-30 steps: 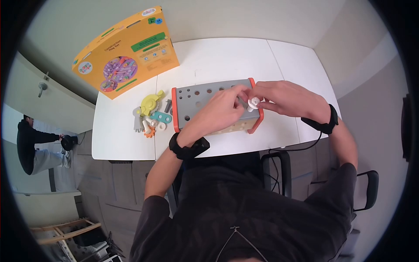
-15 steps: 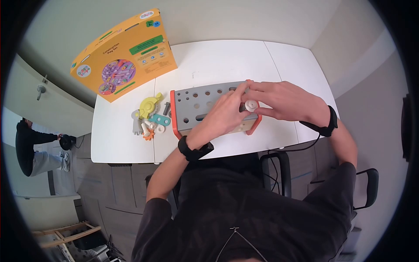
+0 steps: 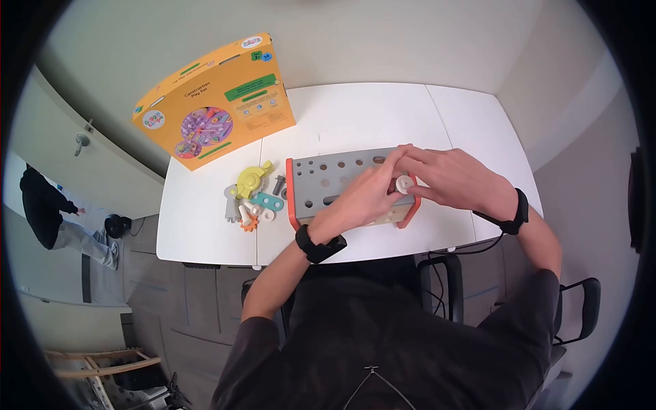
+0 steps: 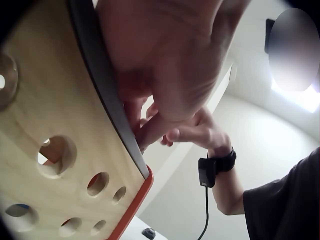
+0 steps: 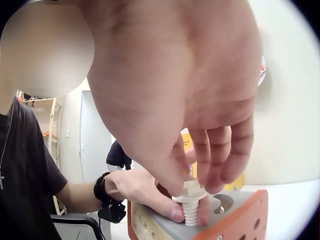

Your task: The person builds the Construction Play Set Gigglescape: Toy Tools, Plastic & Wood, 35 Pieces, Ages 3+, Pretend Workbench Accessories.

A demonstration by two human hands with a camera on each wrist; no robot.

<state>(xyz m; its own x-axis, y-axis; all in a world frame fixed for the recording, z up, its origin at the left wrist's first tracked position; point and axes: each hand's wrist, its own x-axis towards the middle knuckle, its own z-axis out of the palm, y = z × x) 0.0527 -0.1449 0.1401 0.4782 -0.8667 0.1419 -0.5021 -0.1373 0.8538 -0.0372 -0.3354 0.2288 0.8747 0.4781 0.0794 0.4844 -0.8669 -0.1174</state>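
Observation:
A white toy bolt [image 3: 404,184] stands upright over the right end of the grey-topped toy workbench [image 3: 307,179]. My right hand [image 3: 463,179] pinches its head from above between thumb and fingers. The left hand [image 3: 359,197] reaches across the bench top, and its thumb and a finger pinch the threaded shaft from either side. In the right wrist view the ridged shaft of the bolt [image 5: 191,212] shows between those fingers, its tip close over the grey surface beside a hole. The left wrist view shows the bench's wooden side panel [image 4: 55,120] with round holes.
Left of the bench lie a yellow toy saw [image 3: 251,180], a teal strip [image 3: 268,201], an orange gear [image 3: 249,224] and several small pieces. A yellow box [image 3: 219,102] stands at the back left of the white table [image 3: 198,239]. Another person [image 3: 51,205] is by the doorway.
The bolt has gone from tilted to upright, and the left fingers have closed in around its shaft. The head view has shifted. The person by the doorway has let go of the black object.

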